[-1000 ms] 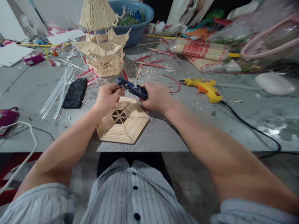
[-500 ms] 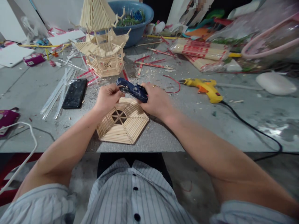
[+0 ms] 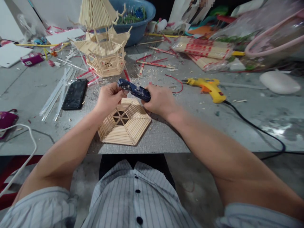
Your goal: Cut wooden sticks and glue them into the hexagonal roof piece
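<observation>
My right hand (image 3: 159,100) is wrapped round the grip of a dark blue glue gun (image 3: 134,89), whose nozzle end points left. My left hand (image 3: 109,97) is closed at that nozzle end, fingers pinched; what they pinch is too small to make out. Both hands hover over the far edge of a flat hexagonal panel of wooden sticks (image 3: 124,122) with an open spoked centre, lying on a grey mat (image 3: 161,139) at the table's front edge.
A tall stick pagoda model (image 3: 102,44) stands behind the hands. A black phone (image 3: 75,94) and clear glue sticks (image 3: 55,93) lie left. A yellow glue gun (image 3: 209,88) with black cord lies right. Blue basin (image 3: 140,17), stick packets (image 3: 201,49) and clutter fill the back.
Both hands stay on the blue glue gun, with only small shifts of the gun over the panel; the view has tilted slightly.
</observation>
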`<state>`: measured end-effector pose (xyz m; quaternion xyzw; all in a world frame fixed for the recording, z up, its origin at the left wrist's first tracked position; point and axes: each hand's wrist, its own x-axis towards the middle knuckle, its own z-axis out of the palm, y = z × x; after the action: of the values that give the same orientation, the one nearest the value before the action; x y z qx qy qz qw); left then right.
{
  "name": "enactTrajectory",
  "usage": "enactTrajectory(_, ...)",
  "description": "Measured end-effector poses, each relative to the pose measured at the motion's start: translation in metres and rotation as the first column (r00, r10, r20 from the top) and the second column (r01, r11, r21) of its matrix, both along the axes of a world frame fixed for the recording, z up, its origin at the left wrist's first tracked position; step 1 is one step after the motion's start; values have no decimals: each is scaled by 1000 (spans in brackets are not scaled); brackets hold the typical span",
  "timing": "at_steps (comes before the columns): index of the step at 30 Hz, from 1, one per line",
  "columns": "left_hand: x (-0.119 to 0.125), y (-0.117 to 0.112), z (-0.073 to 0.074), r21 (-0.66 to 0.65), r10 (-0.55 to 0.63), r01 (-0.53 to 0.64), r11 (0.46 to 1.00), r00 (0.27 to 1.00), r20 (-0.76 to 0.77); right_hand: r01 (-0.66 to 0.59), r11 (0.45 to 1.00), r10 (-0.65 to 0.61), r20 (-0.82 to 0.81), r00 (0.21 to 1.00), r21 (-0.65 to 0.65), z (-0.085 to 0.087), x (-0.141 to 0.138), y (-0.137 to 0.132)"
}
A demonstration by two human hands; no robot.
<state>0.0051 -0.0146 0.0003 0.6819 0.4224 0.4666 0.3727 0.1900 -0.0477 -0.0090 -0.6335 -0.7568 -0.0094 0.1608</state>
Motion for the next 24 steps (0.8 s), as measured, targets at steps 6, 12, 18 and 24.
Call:
enactTrajectory(6, 0, 1, -3, -17, 3, -3, 1000, 1000, 9, 50, 999, -50, 7, 999, -2, 1, -1, 3)
enactTrajectory(12, -5, 6, -4, -4, 0, 0, 1000, 999, -38, 97, 993, -94, -50, 994, 70, -4, 11, 10)
enactTrajectory(18, -6, 4, -5, 27, -107, 108, 994, 994, -19, -18, 994, 24, -49, 999, 109, -12, 22, 13)
enactTrajectory(24, -4, 0, -4, 51, -127, 129, 990, 991, -50, -91, 994, 95, -55, 994, 64, -5, 13, 2)
